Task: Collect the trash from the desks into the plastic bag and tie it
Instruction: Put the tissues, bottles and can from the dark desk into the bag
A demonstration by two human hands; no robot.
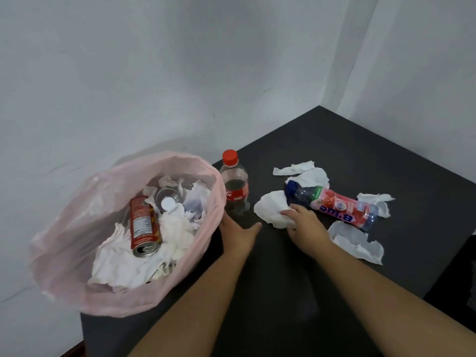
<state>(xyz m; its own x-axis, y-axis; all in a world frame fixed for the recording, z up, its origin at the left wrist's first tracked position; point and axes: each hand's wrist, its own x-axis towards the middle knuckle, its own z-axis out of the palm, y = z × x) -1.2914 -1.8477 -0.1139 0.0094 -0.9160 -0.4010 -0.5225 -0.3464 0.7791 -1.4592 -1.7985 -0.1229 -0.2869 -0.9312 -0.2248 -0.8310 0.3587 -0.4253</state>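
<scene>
The plastic bag (pixel 64 228), pale pink and open-mouthed, sits at the far left, at the left edge of the dark counter (pixel 334 140). Inside it lie a red can (pixel 144 225) on its side, a clear container with a white lid (pixel 167 200) and a heap of crumpled paper (pixel 177 228). Just right of the bag's rim a cola bottle (pixel 235 186) with a red cap stands upright. The left grip (pixel 239 233) lies just near of the bottle's base with fingers and thumb spread apart, holding nothing; whether it touches the bottle cannot be told. Further right, the right grip (pixel 306 225) has its fingers curled onto a white tissue (pixel 270 207), clamped on it against the counter. Just beyond that grip a pink-labelled bottle (pixel 334 204) with a blue cap lies on its side. Loose tissues (pixel 358 243) are scattered around it, on its far, right and near sides. A white wall (pixel 154 73) stands behind.
</scene>
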